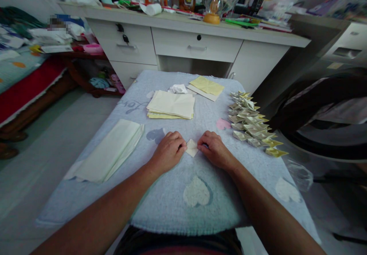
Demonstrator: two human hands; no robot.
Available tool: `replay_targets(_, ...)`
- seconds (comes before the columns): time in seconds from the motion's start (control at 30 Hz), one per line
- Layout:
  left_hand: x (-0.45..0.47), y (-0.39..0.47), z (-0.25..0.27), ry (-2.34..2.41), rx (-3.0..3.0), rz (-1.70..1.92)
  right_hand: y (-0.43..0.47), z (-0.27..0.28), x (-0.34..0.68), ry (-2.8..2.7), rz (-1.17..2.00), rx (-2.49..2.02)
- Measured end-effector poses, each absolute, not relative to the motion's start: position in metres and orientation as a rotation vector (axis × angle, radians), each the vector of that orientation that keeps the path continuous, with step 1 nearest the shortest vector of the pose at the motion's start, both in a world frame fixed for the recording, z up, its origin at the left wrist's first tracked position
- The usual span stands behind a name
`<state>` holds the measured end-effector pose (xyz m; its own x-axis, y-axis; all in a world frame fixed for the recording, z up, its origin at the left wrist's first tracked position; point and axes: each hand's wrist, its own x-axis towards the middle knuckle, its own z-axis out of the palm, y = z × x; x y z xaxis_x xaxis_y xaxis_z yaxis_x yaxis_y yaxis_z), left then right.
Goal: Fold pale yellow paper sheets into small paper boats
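A small folded piece of cream paper (192, 148) lies diamond-wise on the cloth-covered table, between my two hands. My left hand (171, 150) pinches its left corner, thumb and fingers closed together. On the opposite corner, my right hand (215, 148) is closed in the same way. Just beyond the hands sits a stack of cream and yellow paper sheets (172, 104). Rows of folded paper boats (250, 121), pale and yellow, stand along the table's right side.
Long folded pale paper (107, 151) lies at the left. Behind the stack are crumpled white paper (178, 89) and yellow sheets (207, 85). A cluttered white desk (197, 43) borders the far edge; a front-loading washing machine (338, 94) stands at the right.
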<state>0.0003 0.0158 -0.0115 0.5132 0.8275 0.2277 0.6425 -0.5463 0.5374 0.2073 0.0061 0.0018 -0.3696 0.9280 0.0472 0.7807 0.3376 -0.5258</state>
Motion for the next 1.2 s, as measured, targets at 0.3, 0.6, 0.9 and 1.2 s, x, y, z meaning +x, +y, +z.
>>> replay_targets(0.3, 0.005, 0.012, -0.015, 1.355, 2.446, 0.63, 0.002, 0.003, 0.195, -2.311, 0.429, -1.689)
replay_targets(0.6, 0.008, 0.01, -0.016, 1.418, 2.434, 0.615, 0.005, -0.003, 0.191, -2.342, 0.32, -1.796)
replay_targets(0.9, 0.003, 0.013, -0.017, 1.411, 2.383, 0.654, 0.008, -0.003, 0.189, -2.361, 0.305, -1.835)
replay_targets(1.2, 0.009, 0.009, -0.015, 1.538, 2.418, 0.584, 0.007, -0.003, 0.187, -2.3, 0.296, -1.881)
